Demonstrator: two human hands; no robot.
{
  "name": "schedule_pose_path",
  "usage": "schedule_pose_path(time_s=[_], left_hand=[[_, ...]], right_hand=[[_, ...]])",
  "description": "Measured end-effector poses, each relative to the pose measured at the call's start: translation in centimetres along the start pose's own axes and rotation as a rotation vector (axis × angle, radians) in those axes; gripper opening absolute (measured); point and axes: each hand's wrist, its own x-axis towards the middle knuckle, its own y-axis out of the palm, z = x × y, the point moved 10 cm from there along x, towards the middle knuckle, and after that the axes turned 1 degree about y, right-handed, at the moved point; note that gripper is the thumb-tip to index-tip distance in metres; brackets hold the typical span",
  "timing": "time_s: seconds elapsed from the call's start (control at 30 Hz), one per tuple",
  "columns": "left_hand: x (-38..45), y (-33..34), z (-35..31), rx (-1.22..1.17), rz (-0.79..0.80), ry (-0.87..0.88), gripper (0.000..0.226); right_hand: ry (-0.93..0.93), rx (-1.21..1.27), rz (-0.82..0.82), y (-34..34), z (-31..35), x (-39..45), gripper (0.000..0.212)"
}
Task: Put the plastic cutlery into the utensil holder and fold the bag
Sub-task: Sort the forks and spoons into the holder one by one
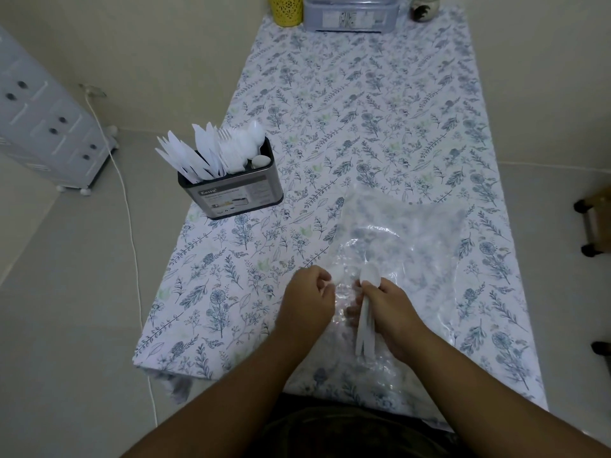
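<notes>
Spoons lengthwise, bowls pointing away

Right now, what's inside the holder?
The holder has white knives, forks and spoons standing upright, tops showing. Its walls hide their lower ends and the bottom.

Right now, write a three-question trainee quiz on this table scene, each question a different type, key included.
1. True or false: the utensil holder already has cutlery in it.
2. What does the right hand grip? A) white spoons B) a fork C) the yellow vase
3. Fill in: the clear plastic bag lies on the ____ tablecloth.

Key: 1 true; 2 A; 3 floral. The left hand also pinches a white spoon at the bag's mouth.
</notes>
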Motion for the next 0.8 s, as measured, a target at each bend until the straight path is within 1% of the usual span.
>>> schedule_pose_path(time_s=[0.07, 0.17, 0.3, 0.4, 0.47, 0.53, 0.6, 0.63, 0.73, 0.8], left_hand=[[0.5, 0.3, 1.5, 0.054, 0.045, -0.049, 0.016], [0.8, 0.4, 2.9, 0.034, 0.069, -0.107, 0.014], [0.4, -0.2, 3.3, -0.133, 0.007, -0.205, 0.012], [-0.2, 0.4, 2.5, -0.280, 0.043, -0.259, 0.011], [-0.8, 1.3, 1.3, -0.354, 0.102, -0.256, 0.011], [-1.4, 2.2, 0.1, -0.406, 0.151, -0.224, 0.012], [-1.7, 2.6, -0.5, -0.447, 0.164, -0.212, 0.015], [-1.6, 2.4, -0.6, -0.456, 0.151, -0.209, 0.016], [-1.1, 1.2, -0.2, -0.444, 0.098, -0.199, 0.021], [-0.8, 0.1, 0.0, -0.350, 0.046, -0.180, 0.022]], right_hand=[[0.009, -0.037, -0.022, -0.7, -0.4, 0.0, 0.019], [-0.011, -0.108, -0.025, -1.1, -0.5, -0.2, 0.014], [0.011, -0.084, 0.012, -0.9, -0.6, -0.2, 0.014], [0.026, -0.032, 0.030, -0.5, -0.7, 0.2, 0.019], [0.021, -0.001, 0.044, 0.0, -0.4, 0.2, 0.021], [0.008, 0.061, 0.091, 0.9, 0.0, 0.0, 0.025], [0.002, 0.142, 0.144, 1.7, 0.5, -0.2, 0.030], [0.000, 0.161, 0.145, 1.8, 0.7, -0.1, 0.031], [-0.003, 0.121, 0.055, 1.4, 1.0, -0.1, 0.026], [-0.021, 0.074, 0.013, 1.2, 1.2, 0.2, 0.025]])
